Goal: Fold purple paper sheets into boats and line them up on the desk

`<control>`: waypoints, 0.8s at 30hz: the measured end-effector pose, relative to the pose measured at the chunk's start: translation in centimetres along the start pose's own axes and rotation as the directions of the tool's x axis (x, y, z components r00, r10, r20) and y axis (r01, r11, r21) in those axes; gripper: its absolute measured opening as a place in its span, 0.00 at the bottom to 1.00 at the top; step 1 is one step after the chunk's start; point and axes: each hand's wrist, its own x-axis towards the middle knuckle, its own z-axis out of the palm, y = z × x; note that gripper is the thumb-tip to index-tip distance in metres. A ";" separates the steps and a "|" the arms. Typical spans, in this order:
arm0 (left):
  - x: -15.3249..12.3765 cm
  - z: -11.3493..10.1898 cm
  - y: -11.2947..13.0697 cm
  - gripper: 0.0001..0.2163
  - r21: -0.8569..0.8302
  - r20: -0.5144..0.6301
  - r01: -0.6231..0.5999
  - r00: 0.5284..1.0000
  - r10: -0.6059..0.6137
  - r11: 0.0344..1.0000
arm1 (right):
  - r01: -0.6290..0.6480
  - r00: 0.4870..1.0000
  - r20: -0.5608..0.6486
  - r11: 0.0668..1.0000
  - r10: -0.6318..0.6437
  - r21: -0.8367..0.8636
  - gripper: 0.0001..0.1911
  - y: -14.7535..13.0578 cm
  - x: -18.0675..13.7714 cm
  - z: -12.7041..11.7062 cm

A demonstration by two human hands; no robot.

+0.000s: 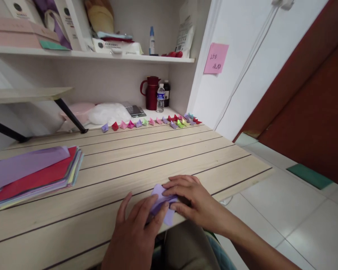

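A small piece of purple folded paper [159, 203] lies at the front edge of the wooden table, with folded layers standing up in its middle. My left hand [139, 223] is at its left side, thumb and index finger pressed on the paper and the other fingers spread to the left. From the right, my right hand [193, 200] grips the paper between thumb and bent fingers. Parts of the paper are hidden under my fingers. Along the table's back edge stands a row of small folded paper boats [131, 124] in several colours.
A stack of coloured paper sheets [59, 165] lies on the left of the table [124, 157]. Behind stand a dark red jug [152, 93], a water bottle [160, 98] and a white plastic bag [109, 113]. A small raised stand [30, 94] is at the left.
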 end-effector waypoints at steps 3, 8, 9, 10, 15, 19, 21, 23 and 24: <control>0.6 -0.8 -0.4 0.17 -0.052 -0.017 -0.002 1.000 0.001 0.999 | 0.002 0.999 -0.043 1.000 -0.001 0.001 0.13 0.2 0.3 0.7; 1.5 -1.3 -1.5 0.09 -0.059 -0.073 0.199 0.977 -0.203 0.978 | 0.019 0.999 -0.047 1.000 -0.020 -0.024 0.18 0.3 0.6 0.9; 1.6 -1.2 -1.6 0.10 -0.054 -0.059 0.218 0.973 -0.221 0.974 | 0.022 0.999 -0.047 0.999 -0.023 -0.028 0.18 0.3 0.7 0.9; 1.7 -0.9 -1.7 0.11 -0.048 -0.035 0.214 0.976 -0.216 0.976 | 0.022 0.999 -0.047 0.999 -0.024 -0.030 0.16 0.2 0.7 0.8; 1.6 -0.2 -1.7 0.06 0.030 0.076 0.136 0.987 -0.138 0.990 | 0.011 0.999 -0.043 0.998 -0.013 -0.055 0.14 0.1 0.6 0.8; 1.4 -0.3 -2.1 0.07 0.083 0.121 0.087 0.988 -0.097 0.993 | 0.043 0.998 -0.042 0.992 -0.048 -0.121 0.12 0.3 0.3 1.0; 1.4 -0.4 -2.4 0.07 0.064 0.128 0.093 0.987 -0.100 0.994 | 0.037 0.998 -0.049 0.990 -0.044 -0.135 0.11 0.3 0.2 1.0; 1.4 -0.4 -2.7 0.06 0.028 0.134 0.092 0.986 -0.095 0.995 | 0.030 0.998 -0.058 0.990 -0.039 -0.139 0.10 0.2 0.1 0.8; 1.3 -0.3 -2.8 0.06 0.008 0.137 0.098 0.986 -0.098 0.995 | 0.031 0.997 -0.067 0.990 -0.041 -0.139 0.09 0.2 0.0 0.7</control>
